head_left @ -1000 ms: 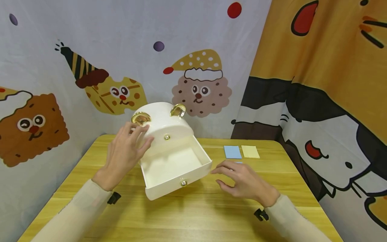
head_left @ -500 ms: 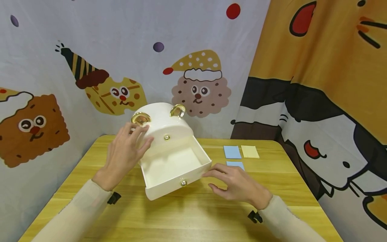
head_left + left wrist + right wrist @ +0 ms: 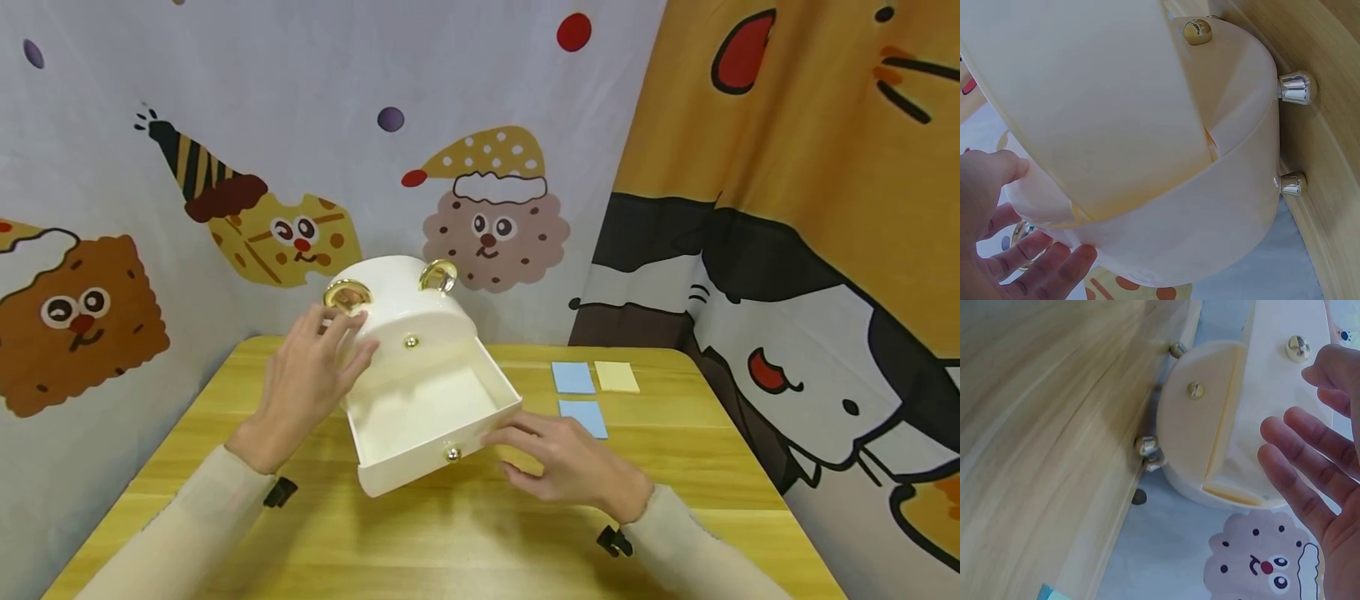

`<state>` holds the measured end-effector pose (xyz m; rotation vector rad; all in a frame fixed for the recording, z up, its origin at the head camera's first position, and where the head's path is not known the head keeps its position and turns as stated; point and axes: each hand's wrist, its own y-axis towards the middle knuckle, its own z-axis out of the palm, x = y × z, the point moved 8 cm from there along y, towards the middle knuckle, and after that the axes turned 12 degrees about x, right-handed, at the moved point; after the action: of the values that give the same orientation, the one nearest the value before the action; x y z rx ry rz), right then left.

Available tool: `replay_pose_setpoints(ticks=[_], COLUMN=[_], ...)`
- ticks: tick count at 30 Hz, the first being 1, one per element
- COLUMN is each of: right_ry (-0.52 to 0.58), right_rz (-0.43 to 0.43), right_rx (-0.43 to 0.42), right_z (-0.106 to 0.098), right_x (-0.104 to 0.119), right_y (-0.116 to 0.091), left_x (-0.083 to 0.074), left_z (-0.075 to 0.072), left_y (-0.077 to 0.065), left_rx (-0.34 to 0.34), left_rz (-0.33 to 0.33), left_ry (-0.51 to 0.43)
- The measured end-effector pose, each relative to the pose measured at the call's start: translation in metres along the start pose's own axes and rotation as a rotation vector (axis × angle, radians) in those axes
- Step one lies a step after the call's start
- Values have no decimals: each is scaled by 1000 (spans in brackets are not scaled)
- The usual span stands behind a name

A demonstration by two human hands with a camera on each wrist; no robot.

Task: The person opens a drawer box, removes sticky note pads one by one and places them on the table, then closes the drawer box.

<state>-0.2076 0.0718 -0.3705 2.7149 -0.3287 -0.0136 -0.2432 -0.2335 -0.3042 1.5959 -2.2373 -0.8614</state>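
Observation:
A white round-bodied drawer box (image 3: 397, 287) with gold ears and gold knobs stands on the table. Its middle drawer (image 3: 420, 408) is pulled far out and has nothing inside. My left hand (image 3: 303, 379) holds the box's upper left edge, thumb on the front face and fingers on the rounded side, as the left wrist view shows. My right hand (image 3: 566, 462) is beside the drawer's front panel (image 3: 1279, 381), fingers spread and fingertips close to it, right of its gold knob (image 3: 452, 454). Below the open drawer, a lower knob (image 3: 1195, 390) shows on the front.
Two blue sticky notes, one the nearer blue note (image 3: 582, 418), and a yellow note (image 3: 617, 377) lie at the right back of the wooden table (image 3: 675, 467). Gold feet (image 3: 1297, 87) hold the box off the tabletop. A printed cloth (image 3: 300, 83) hangs behind.
My right hand has moved left along the drawer's front panel toward the knob, uncovering the nearer blue note. The left hand and the drawer box have stayed in place.

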Motion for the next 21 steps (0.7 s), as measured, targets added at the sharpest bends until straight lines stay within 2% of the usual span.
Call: replay_pose_setpoints(ticks=[7,21], right_ry=[10,-17], right_rz=[3,-31], right_rx=[33,4], right_z=[11,14], right_x=[7,20], right_y=[8,21], left_x=[0,-1], left_z=[-1,-1], left_y=[-2,-3], left_rx=[-2,4], left_rz=[2,-3], left_ry=[1,-3])
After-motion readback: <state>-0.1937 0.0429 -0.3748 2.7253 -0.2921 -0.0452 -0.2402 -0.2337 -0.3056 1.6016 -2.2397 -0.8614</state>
